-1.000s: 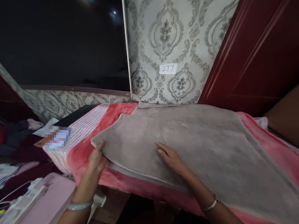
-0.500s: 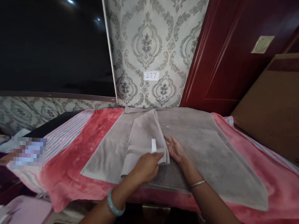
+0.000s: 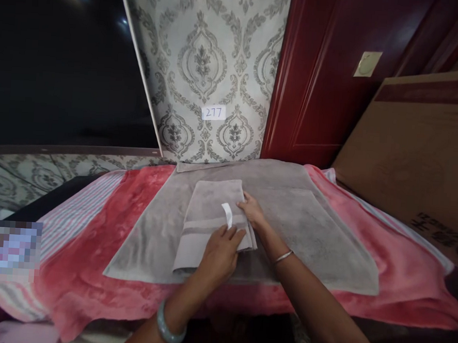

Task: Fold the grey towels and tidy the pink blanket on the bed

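A grey towel [image 3: 306,233] lies spread over a pink-red blanket [image 3: 105,221]. Its left part is folded over toward the middle as a flap [image 3: 206,216] with a small white tag [image 3: 227,213] showing. My left hand [image 3: 218,253] presses on the flap's near edge beside the tag, fingers closed on the cloth. My right hand [image 3: 252,210] rests on the flap's right edge, fingers bent over the fold. Each wrist carries a bangle.
A patterned wall holds a paper label reading 277 [image 3: 213,112]. A dark screen [image 3: 57,62] fills the upper left, a red door [image 3: 336,69] the upper right. A brown cardboard box [image 3: 420,152] leans at the right. Striped cloth [image 3: 71,208] lies left of the blanket.
My left hand has carried the towel's left end across to the middle, making a folded flap. My right hand moved from flat on the towel to the flap's edge. The view shifted right.
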Demonstrator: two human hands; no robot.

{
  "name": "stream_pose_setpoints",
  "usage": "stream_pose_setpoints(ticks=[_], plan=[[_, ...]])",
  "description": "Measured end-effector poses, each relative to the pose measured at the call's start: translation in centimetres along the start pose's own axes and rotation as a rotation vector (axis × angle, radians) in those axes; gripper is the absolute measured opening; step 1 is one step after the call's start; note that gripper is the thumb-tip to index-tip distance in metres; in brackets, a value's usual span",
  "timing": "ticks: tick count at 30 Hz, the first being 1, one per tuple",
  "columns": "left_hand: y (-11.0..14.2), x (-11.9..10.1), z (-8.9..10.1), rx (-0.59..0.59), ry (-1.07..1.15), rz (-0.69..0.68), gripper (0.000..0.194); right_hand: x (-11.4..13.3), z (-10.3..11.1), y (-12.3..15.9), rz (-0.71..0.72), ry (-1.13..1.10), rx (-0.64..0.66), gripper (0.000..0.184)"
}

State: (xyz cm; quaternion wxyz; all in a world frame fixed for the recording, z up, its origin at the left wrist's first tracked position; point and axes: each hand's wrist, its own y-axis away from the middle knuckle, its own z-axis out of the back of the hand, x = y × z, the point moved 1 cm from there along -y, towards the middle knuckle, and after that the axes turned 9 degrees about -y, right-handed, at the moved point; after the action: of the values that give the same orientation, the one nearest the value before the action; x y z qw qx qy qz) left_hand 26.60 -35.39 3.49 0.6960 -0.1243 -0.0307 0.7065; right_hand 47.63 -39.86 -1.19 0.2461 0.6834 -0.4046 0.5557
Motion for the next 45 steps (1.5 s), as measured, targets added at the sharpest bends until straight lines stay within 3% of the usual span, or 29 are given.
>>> stream_pose_setpoints(ticks=[5,11,14,18,20,23,25,28,31,37,45], plan=[[-0.5,-2.4,-2.3,0.089,-0.116,-0.144,0.053,-0.3,3.6,1.7,-0.028,0.285,-0.21,0.063],[0.2,-2.6,-5.2,0.043,-0.177,-0.169,0.049,-1.6,4.9,2.7,-0.072,0.364,-0.267,0.056],[1.1,-2.0,-4.8,0.011,-0.116,-0.226,0.046,-1.8,4.8,2.5,-0.063,0.373,-0.281,0.054],[2.5,0.2,-2.9,-0.069,0.094,-0.333,0.04,-1.9,5.2,2.2,-0.092,0.357,-0.257,0.056],[3.0,2.5,-1.8,-0.2,0.208,-0.241,0.037,-1.6,5.9,1.9,-0.104,0.345,-0.249,0.058],[3.6,6.6,-1.1,-0.381,0.273,0.055,0.036,-1.2,7.1,1.5,-0.091,0.33,-0.219,0.059],[3.9,8.9,-1.4,-0.378,0.305,0.243,0.038,-1.2,7.8,1.4,-0.064,0.351,-0.196,0.056],[4.4,11.0,-2.4,-0.28,0.392,0.43,0.048,-1.7,8.2,1.9,-0.002,0.426,-0.195,0.052],[4.2,11.6,-2.8,-0.224,0.46,0.533,0.056,-2.1,8.0,2.5,0.032,0.453,-0.216,0.052],[2.8,11.2,-1.9,-0.115,0.453,0.593,0.063,-1.9,7.5,2.9,0.017,0.454,-0.253,0.053],[3.0,10.7,-2.5,-0.104,0.344,0.647,0.067,-1.5,8.1,3.4,-0.005,0.508,-0.311,0.058]])
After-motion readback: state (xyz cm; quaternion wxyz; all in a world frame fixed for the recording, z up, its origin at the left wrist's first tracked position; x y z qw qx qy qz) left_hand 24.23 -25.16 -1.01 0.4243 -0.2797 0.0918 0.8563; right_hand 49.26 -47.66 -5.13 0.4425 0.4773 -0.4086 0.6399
